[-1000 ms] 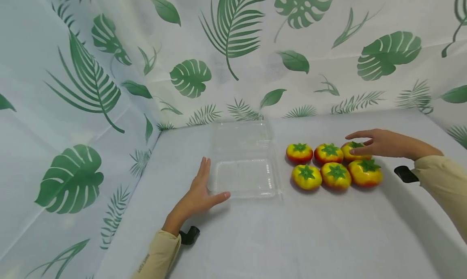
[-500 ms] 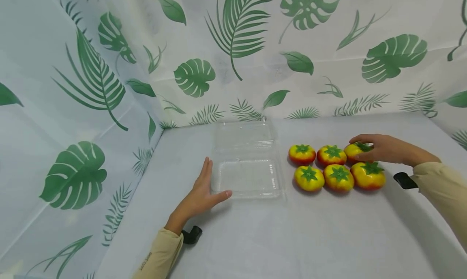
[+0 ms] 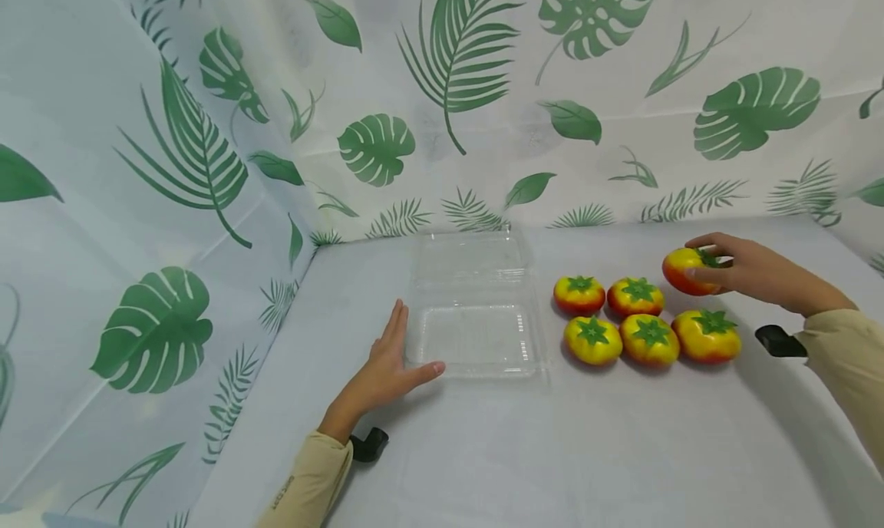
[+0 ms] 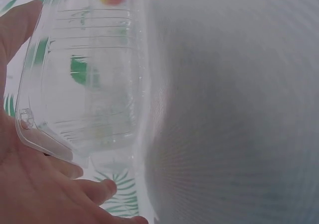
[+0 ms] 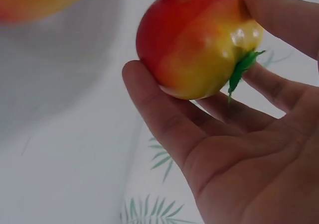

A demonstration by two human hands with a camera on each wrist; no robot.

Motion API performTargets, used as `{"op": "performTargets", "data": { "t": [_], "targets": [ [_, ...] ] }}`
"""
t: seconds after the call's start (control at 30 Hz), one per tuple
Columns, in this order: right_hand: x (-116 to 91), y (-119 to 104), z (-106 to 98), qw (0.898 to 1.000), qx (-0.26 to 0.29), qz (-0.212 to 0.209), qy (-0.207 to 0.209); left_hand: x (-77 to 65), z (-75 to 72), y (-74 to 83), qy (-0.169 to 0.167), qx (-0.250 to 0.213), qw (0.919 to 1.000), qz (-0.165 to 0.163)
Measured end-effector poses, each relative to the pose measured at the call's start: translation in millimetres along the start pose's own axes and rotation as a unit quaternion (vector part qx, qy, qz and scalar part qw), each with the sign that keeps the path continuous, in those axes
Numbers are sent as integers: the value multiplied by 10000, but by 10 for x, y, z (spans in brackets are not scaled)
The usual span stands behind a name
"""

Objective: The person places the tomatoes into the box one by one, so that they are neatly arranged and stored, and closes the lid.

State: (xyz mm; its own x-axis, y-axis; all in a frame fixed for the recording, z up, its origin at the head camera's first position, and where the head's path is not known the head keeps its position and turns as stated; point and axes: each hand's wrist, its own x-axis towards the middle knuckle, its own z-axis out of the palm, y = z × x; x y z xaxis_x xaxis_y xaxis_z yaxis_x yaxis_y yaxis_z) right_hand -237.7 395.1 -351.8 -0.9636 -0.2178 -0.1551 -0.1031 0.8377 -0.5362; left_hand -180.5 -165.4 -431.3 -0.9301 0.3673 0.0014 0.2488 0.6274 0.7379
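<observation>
Only a start seems to have been made: one fruit (image 3: 680, 271) is pinched between thumb and fingertips of the right hand (image 3: 763, 271), apparently held off the surface (image 3: 497, 443), behind the five remaining fruits (image 3: 649, 340). These are set out as two at the back and three in front. No fruit is seen in the clear box (image 3: 473, 340), whose lid (image 3: 473, 255) is folded back. The left hand (image 3: 383, 367) is spread, fingers straight, around the box's near left corner; whether it is touched cannot be told. The lid is backed closely by leaf-print cloth (image 3: 608, 129); a narrow gap is left between box and fruits, and broad room in front.
</observation>
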Motion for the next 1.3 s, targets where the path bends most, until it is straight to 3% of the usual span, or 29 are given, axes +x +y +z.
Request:
{"op": "performTargets", "data": {
  "t": [0.33,0.77,1.3],
  "targets": [
    [63,-384,56,9973,647,-204,282,14,0,-14,4,45,10000,-26],
    [265,-1029,204,9911,1158,-657,81,10,4,-12,48,151,9999,-50],
    [592,-1904,680,9781,1465,-1454,-278,11,-1,-23,23,131,9999,-82]
  ]
}}
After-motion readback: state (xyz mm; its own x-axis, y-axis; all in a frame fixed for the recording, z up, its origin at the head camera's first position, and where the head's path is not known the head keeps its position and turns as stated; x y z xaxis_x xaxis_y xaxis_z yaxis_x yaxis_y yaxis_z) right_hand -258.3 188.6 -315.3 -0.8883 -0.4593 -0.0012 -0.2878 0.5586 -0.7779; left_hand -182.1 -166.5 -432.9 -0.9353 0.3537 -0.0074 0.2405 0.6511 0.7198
